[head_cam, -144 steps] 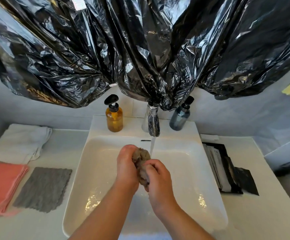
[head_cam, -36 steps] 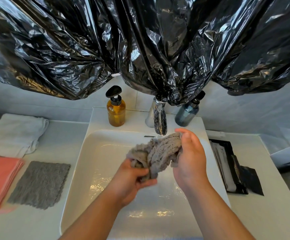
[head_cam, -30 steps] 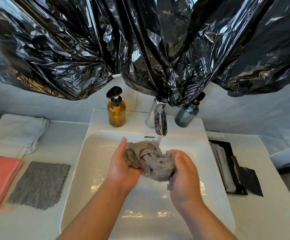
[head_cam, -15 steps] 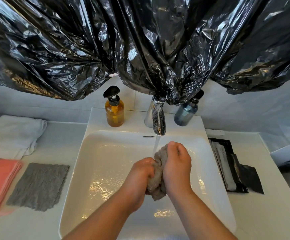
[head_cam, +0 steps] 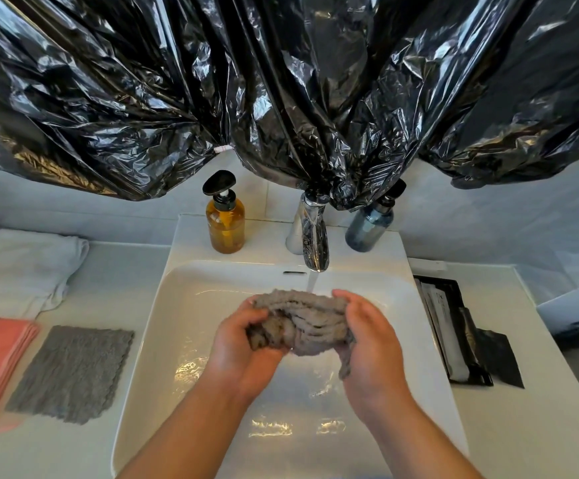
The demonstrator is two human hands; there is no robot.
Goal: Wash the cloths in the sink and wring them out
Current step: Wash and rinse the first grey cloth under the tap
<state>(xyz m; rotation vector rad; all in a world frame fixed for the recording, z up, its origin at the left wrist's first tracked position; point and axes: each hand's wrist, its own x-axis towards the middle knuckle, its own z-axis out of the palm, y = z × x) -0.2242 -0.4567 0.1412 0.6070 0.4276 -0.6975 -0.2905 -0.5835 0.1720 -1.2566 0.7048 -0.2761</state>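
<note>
grey cloth [head_cam: 307, 318] over sink [head_cam: 184, 323] | left hand [head_cam: 243, 347] fingers grip left end | right hand [head_cam: 372, 344] fingers grip right end

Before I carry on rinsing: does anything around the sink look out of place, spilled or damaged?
Only the black plastic sheet hung above: its lowest bunch droops over the top of the tap and partly hides the blue bottle's pump. No spill shows on the counter.

2 grey textured cloths: bunched cloth [head_cam: 302, 323], flat cloth [head_cam: 70, 371]. 2 pump bottles: amber bottle [head_cam: 226, 226], blue-grey bottle [head_cam: 367, 229]. 1 folded white towel [head_cam: 22, 267].
</note>
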